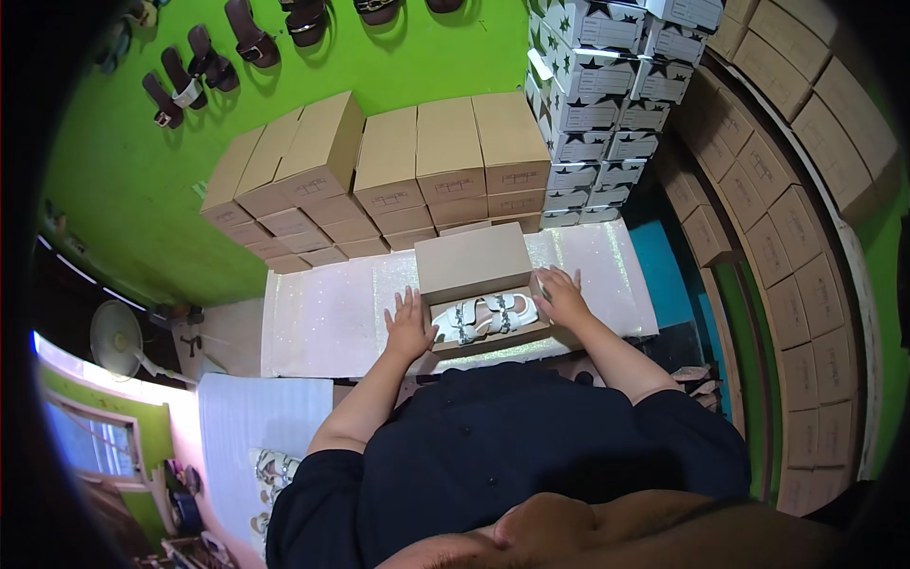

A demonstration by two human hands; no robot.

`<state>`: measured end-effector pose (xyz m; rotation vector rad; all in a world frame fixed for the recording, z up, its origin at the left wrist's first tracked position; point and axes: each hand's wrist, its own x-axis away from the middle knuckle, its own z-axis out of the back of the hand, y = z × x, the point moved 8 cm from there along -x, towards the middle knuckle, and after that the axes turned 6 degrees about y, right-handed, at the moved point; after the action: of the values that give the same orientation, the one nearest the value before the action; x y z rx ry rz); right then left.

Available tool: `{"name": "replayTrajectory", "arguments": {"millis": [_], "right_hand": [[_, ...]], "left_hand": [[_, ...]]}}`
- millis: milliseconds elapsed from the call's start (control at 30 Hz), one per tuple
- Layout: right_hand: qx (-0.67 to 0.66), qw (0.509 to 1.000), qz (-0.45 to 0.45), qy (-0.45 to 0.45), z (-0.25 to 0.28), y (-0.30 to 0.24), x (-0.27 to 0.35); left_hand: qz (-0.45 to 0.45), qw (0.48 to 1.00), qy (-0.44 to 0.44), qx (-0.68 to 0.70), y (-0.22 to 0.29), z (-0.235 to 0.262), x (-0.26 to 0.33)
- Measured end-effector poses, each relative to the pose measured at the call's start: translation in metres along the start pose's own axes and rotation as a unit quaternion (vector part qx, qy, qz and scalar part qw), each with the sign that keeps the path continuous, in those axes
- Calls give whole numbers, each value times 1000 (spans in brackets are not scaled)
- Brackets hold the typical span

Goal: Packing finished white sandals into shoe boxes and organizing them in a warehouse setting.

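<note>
A brown cardboard shoebox [474,348] sits near the front edge of the table, its flap lid [474,261] raised at the back. Inside lies a pair of white sandals [484,318] with patterned straps and buckles. My left hand [409,324] rests at the box's left side, fingers stretched out and thumb near the wall. At the right end is my right hand [562,297], fingers spread and thumb by the box's edge. Both hands appear to touch the box from its sides; neither encloses anything.
Stacked brown boxes [450,152] line the table's [322,327] back, with white star-patterned boxes [592,104] at the right. Shelves of brown boxes [796,256] fill the right side. Sandals [251,38] hang on the green wall. A fan [117,339] stands left, near more sandals [275,469].
</note>
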<state>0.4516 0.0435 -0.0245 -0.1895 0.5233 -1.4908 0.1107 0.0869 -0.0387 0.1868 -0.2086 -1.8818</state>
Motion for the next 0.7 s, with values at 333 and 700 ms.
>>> {"name": "replayTrajectory", "arguments": {"millis": [333,700], "right_hand": [[-41,989,8,-140,-30,-1,54],[-17,991,57,-121,-40,-1,53]], "left_hand": [[-11,997,-54,48,-14,-28,26],[-70,996,-56,28,4,-26,44]]}}
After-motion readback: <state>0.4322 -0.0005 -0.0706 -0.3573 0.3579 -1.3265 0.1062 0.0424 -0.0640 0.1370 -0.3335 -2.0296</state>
